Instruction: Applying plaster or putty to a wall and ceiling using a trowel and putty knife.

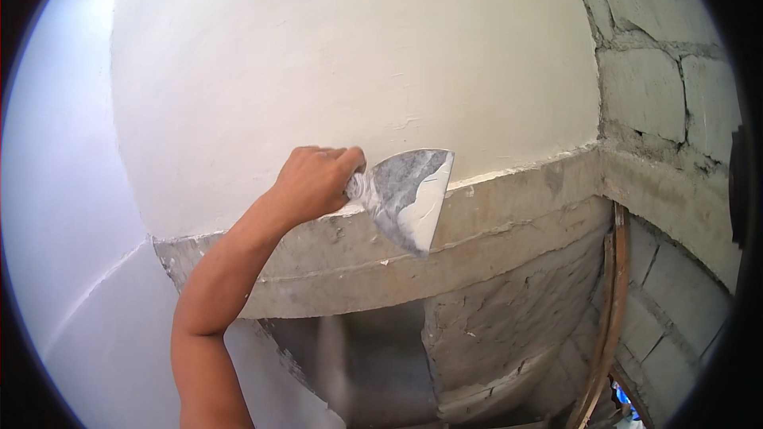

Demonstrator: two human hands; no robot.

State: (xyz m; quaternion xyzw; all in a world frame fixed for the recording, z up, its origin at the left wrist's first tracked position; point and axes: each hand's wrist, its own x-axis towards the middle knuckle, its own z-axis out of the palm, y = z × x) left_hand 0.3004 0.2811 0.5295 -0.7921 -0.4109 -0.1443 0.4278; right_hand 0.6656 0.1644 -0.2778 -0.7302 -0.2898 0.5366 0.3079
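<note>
My left hand [314, 184] is closed around the handle of a wide putty knife [396, 187], its arm rising from the lower left. The knife's grey, fan-shaped blade points to the right, with a band of white putty [429, 210] along its straight outer edge. Behind and above it is a smooth whitish wall [334, 56] with a few small ridges. The blade overlaps the wall's lower edge and a bare concrete beam [517, 199] in the picture; whether it touches either, I cannot tell. My right hand is out of view.
Rough concrete blocks [644, 91] form the wall on the right. Under the beam are a dark recess [373, 357] and a rough grey surface [509, 334]. A wooden strip [610, 302] stands at the lower right. A smooth pale wall [67, 151] adjoins on the left.
</note>
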